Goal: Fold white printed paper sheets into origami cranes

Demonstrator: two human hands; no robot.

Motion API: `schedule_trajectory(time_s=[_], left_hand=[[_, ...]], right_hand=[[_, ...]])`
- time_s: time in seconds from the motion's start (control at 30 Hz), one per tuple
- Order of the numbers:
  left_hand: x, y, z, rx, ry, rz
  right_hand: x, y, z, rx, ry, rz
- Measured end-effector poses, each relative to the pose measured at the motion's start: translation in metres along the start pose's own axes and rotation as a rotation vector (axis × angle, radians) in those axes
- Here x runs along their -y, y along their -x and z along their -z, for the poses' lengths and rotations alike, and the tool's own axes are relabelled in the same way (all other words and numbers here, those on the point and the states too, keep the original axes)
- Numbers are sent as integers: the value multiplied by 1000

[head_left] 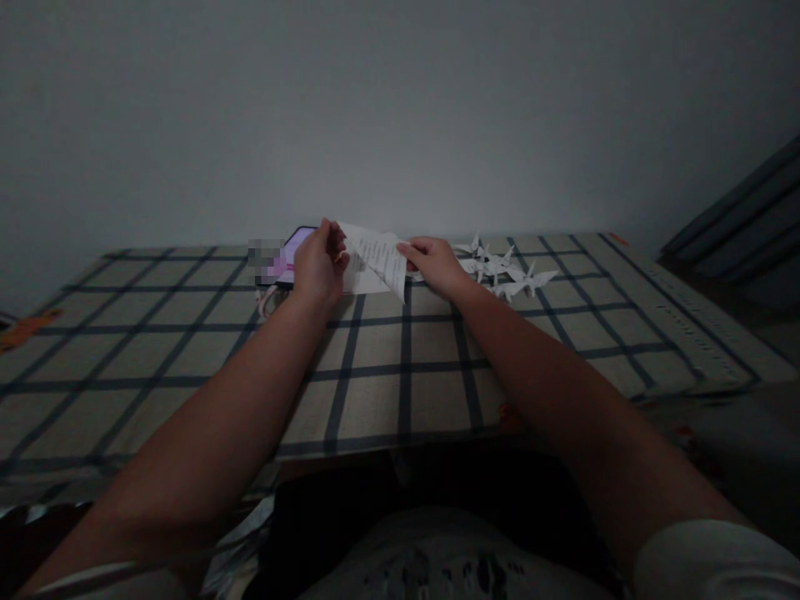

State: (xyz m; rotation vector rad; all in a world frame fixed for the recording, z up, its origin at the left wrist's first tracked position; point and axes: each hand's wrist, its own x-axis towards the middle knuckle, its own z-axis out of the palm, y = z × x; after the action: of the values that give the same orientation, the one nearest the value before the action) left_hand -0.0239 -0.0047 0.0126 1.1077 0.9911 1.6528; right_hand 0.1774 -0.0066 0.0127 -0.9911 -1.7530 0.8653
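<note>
A folded sheet of printed paper is held up a little above the table between my two hands, with a pointed corner hanging down. My right hand pinches its right edge between thumb and fingers. At its left end, the fingers of my left hand are curled closed around the paper's corner; the exact contact is partly hidden. Below and behind lies more white paper, flat on the cloth. To the right of my right hand sit several folded white paper cranes, grouped together.
A phone with a lit screen lies left of my left hand, beside a pale loop-shaped item. The checked tablecloth covers the table up to a plain wall. An orange item is at the far left.
</note>
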Motion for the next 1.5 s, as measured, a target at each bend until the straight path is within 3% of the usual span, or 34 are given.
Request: schedule_trajectory(time_s=[0.1, 0.27, 0.5, 0.73, 0.93, 1.17, 1.3, 1.5], left_hand=[[1, 6, -6, -2, 21, 48], [5, 26, -19, 251, -129, 161], [6, 29, -19, 204, -111, 129], [2, 26, -16, 244, -114, 99], [-2, 27, -16, 251, -119, 113], [-3, 30, -18, 301, -157, 123], [1, 28, -17, 295, -155, 129], [6, 23, -14, 266, -200, 75]], right_hand=[[0, -1, 1, -46, -6, -4], [-5, -3, 2, -76, -36, 27], [3, 0, -1, -76, -50, -10], [0, 1, -2, -43, -242, -14], [1, -4, 4, -129, -255, -81], [9, 4, 3, 105, -127, 0], [4, 2, 2, 37, -39, 8], [3, -1, 1, -13, -93, 21]])
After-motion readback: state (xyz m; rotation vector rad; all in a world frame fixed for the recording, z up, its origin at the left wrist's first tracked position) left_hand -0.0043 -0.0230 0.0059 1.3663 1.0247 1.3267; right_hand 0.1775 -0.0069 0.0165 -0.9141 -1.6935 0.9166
